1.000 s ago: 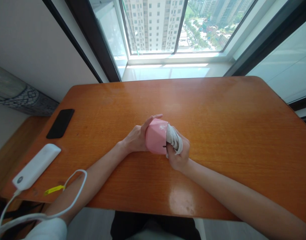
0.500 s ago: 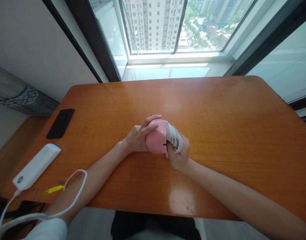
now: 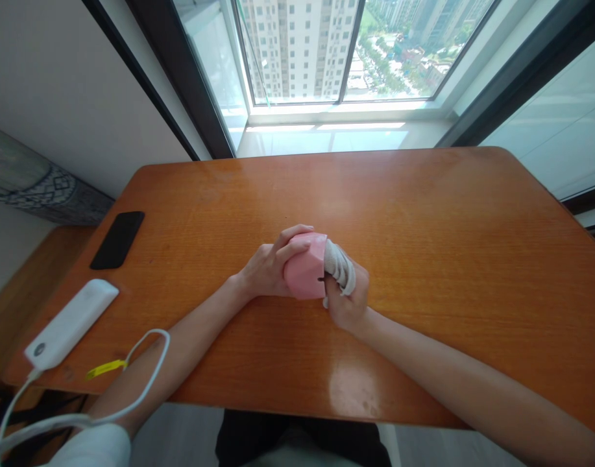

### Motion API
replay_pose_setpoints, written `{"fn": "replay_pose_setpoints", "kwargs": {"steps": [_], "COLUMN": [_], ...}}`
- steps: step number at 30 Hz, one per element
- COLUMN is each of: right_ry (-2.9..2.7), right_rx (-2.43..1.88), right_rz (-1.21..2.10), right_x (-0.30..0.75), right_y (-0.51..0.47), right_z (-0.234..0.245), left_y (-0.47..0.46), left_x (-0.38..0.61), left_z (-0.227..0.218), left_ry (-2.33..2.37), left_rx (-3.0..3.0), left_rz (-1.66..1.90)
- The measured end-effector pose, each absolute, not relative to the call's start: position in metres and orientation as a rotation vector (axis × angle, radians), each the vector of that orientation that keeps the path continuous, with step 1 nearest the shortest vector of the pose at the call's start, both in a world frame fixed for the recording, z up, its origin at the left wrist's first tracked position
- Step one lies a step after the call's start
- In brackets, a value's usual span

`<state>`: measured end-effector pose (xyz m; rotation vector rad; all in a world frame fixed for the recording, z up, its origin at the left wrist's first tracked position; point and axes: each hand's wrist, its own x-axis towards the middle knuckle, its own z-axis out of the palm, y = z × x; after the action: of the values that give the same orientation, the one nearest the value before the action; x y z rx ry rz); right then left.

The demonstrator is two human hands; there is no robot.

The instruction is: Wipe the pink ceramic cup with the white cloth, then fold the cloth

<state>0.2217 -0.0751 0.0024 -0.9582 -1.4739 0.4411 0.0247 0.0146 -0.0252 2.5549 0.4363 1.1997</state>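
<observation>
A pink faceted container [image 3: 307, 272], cup-like with a small dark notch at its rim, is tipped on its side above the table with its mouth to the right. My left hand [image 3: 270, 267] wraps round its closed end, fingers over the top. A pale grey cloth [image 3: 340, 267] is bunched at the mouth, and part of it appears to go inside. My right hand [image 3: 350, 301] grips that cloth, thumb against the rim. The container's interior and the right fingertips are hidden.
The wooden table [image 3: 448, 259] stands before a window [image 3: 346, 58]. On its left side lie a black phone [image 3: 117, 240] and a white power strip-like device [image 3: 72, 324]. A white cable [image 3: 163, 357] with a yellow tag [image 3: 105, 370] crosses my left forearm.
Both hands stay in nearly the same place. The pink container and the cloth have shifted only very slightly.
</observation>
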Motion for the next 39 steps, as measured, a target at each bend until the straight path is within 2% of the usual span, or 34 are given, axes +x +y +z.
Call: {"fn": "replay_pose_setpoints", "kwargs": {"steps": [12,25,39], "right_ry": [-1.479,-1.478,-1.483], "right_rx": [-0.885,-0.897,-0.894], "right_rz": [0.432,0.440,0.459], "right_x": [0.2205,0.2222,0.2224], "right_y": [-0.0749,-0.0753,-0.0762], "right_z": [0.0027,0.0009,0.0012], "left_y": [0.0141,0.0106,0.0167], "left_x": [0.0301,0.0242,0.0231], "left_z": [-0.0260,-0.0253,-0.0208], "left_ry": [0.387,0.628,0.533], "left_rx": [2.390,2.320,2.052], "left_rz": [1.226,0.941,0.745]}}
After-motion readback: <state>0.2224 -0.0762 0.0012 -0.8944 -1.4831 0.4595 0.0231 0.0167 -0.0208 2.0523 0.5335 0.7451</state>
